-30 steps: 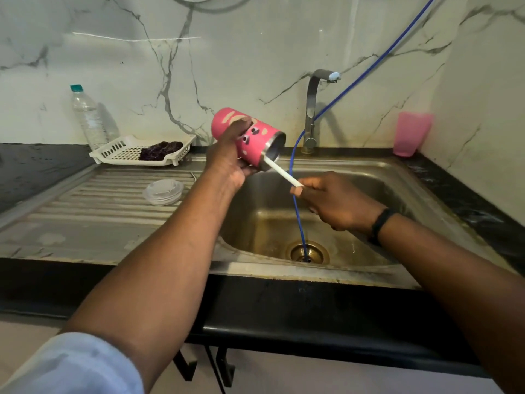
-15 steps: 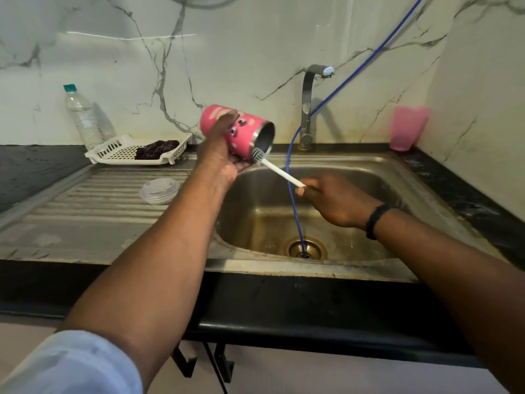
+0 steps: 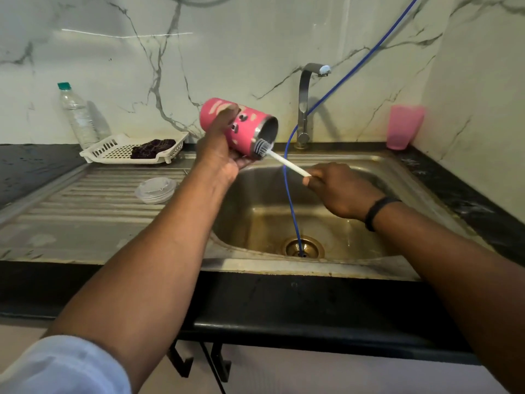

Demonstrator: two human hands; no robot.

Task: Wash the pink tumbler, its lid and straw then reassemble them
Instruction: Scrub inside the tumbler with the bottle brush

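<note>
Since a second ago, the brush (image 3: pixel 279 157) has been drawn back out of the pink tumbler (image 3: pixel 237 127), so that its grey bristle head now sits at the lower edge of the mouth, where before only the white handle was seen leaving the opening. Nearest the camera, a pale sleeve (image 3: pixel 62 368) is seen on the left arm, and a dark band (image 3: pixel 377 213) is worn on the right wrist. The right hand (image 3: pixel 338 189) is held over the sink (image 3: pixel 341 268), its fingers curled round the far end of the white handle. The tumbler is held on its side above the sink's left rim, mouth turned to the right, by the left hand (image 3: pixel 221 155): the palm is cupped beneath the body and the fingers (image 3: pixel 227 118) are wrapped over the top, behind the metal rim. A blue hose (image 3: pixel 288 180) is seen running down into the drain. On the ribbed draining surface (image 3: pixel 85 211) to the left, the clear lid (image 3: pixel 155 189) lies by itself. Further back stand a white tray (image 3: pixel 113 152) with a dark cloth (image 3: pixel 152 147), a plastic bottle (image 3: pixel 78 115), the tap (image 3: pixel 305 103) and a pink cup (image 3: pixel 403 126) in the corner.
</note>
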